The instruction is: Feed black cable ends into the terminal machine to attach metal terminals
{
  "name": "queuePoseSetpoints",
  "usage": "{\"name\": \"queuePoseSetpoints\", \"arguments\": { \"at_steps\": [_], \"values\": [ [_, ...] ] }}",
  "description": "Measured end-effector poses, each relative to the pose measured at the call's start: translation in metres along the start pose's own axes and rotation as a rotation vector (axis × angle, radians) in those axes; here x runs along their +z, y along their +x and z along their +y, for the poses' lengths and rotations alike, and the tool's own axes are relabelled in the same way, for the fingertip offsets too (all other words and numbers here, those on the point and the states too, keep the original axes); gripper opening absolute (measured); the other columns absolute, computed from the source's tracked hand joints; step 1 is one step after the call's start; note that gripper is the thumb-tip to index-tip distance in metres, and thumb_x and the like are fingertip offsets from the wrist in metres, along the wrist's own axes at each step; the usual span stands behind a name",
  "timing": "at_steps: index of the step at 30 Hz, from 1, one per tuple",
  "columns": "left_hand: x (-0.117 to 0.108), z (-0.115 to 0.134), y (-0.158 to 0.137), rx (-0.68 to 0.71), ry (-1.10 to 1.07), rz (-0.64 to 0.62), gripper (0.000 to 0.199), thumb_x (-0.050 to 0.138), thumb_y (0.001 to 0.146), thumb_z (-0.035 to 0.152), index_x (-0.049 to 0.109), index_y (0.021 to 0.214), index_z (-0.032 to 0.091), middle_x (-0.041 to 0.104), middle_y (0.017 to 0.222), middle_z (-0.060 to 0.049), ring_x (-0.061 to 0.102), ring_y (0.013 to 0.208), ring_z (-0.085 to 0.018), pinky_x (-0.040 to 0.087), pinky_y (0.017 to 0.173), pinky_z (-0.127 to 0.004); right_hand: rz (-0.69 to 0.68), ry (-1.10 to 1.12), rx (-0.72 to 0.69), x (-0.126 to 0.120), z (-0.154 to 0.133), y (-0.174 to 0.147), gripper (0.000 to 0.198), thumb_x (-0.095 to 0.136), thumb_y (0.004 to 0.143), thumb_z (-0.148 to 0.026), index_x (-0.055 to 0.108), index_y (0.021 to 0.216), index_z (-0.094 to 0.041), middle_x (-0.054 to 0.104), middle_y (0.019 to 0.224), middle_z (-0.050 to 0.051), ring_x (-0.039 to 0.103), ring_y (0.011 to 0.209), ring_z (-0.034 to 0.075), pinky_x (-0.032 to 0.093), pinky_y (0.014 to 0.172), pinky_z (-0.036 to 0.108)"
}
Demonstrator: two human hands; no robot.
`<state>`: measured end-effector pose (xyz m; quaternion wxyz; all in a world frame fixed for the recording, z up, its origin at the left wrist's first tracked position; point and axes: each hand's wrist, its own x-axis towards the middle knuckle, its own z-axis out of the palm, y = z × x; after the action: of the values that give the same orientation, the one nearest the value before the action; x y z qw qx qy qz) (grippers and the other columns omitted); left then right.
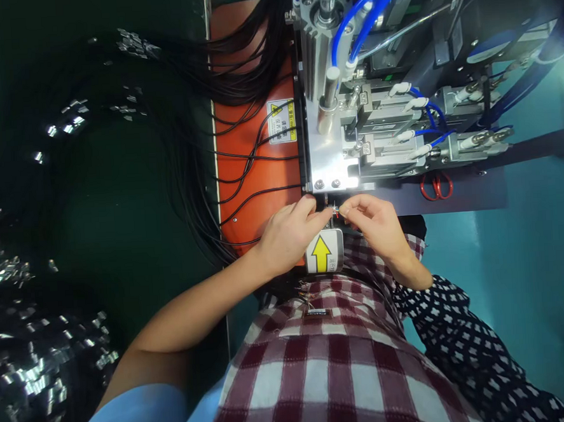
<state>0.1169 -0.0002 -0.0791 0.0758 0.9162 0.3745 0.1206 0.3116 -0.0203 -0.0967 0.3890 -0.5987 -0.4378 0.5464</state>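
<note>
Left hand [295, 228]: pinching thin coloured wire ends [336, 211]
Right hand [377, 225]: likewise, seemingly mid-work
Long black cables [250, 79]: left of fingers, finished tally unclear

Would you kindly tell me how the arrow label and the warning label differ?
The arrow label carries one large yellow arrow; the warning label has a small yellow triangle. Black cables cross the warning label, but not the arrow label. The arrow label is near the left hand; the warning label farther off. Both combine white and yellow.
</note>
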Motion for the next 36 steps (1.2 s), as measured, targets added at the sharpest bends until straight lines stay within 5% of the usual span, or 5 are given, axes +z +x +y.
{"name": "queuePoseSetpoints", "arguments": {
  "at_steps": [27, 36],
  "values": [
    [-0.0036, 0.0019, 0.0021, 0.108, 0.151, 0.102, 0.026, 0.041, 0.098, 0.017, 0.067, 0.103, 0.017, 0.058, 0.074, -0.003, 0.05, 0.059, -0.014, 0.04, 0.054, -0.025, 0.045, -0.062, -0.044, 0.003, 0.0066, -0.0034, 0.014, 0.064, 0.083, -0.029, 0.063, 0.073, -0.018, 0.057, 0.065, -0.002, 0.049, 0.06, 0.011, 0.038, 0.057, 0.026],
    [-0.0031, 0.001, 0.0027, 0.1, 0.105, 0.109, 0.026, 0.042, 0.099, 0.018, 0.068, 0.099, 0.016, 0.057, 0.075, -0.003, 0.052, 0.061, -0.013, 0.042, 0.055, -0.024, -0.046, 0.046, 0.013, 0.0006, 0.0063, -0.0007, 0.021, 0.066, 0.083, -0.036, 0.061, 0.075, -0.017, 0.054, 0.064, -0.002, 0.046, 0.057, 0.01, 0.036, 0.053, 0.025]
  ]
}}
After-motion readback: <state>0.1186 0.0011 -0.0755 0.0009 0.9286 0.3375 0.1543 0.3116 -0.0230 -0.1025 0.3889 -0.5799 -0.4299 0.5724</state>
